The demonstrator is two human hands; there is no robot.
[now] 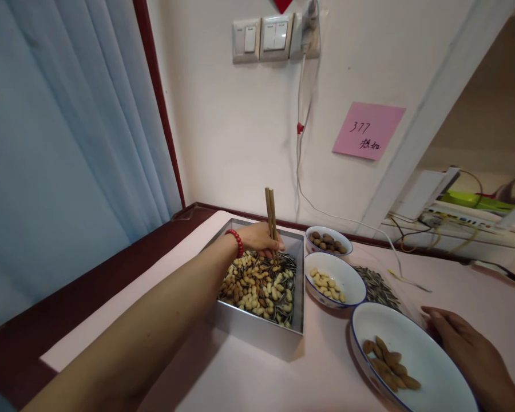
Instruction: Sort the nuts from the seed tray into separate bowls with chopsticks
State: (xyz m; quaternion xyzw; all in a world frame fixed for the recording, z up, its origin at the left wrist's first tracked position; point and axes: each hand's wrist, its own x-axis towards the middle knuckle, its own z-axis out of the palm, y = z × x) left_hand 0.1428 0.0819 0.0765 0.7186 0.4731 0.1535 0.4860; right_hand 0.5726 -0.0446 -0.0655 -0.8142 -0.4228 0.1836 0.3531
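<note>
My left hand [261, 237], a red bead bracelet [236, 242] on its wrist, grips a pair of wooden chopsticks [270, 209]. Their tips point down among peanuts [251, 289] and striped sunflower seeds [288, 269] inside a grey rectangular box [261, 337]. Whether the tips pinch anything is too small to tell. On the right, my right hand [466, 343] rests near the table beside a large white bowl [438, 366] holding several brown almond-like nuts [390, 363]. Its visible fingers are stretched out and hold nothing; the bowl's rim partly hides them.
A white bowl [347, 274] holds peanuts; behind it, a smaller bowl [347, 247] contains round brown nuts. Sunflower seeds [375, 286] lie in a pile on the pink tabletop [321, 366]. A white cable [347, 216] hangs down the wall onto the table. A blue curtain [77, 143] hangs left.
</note>
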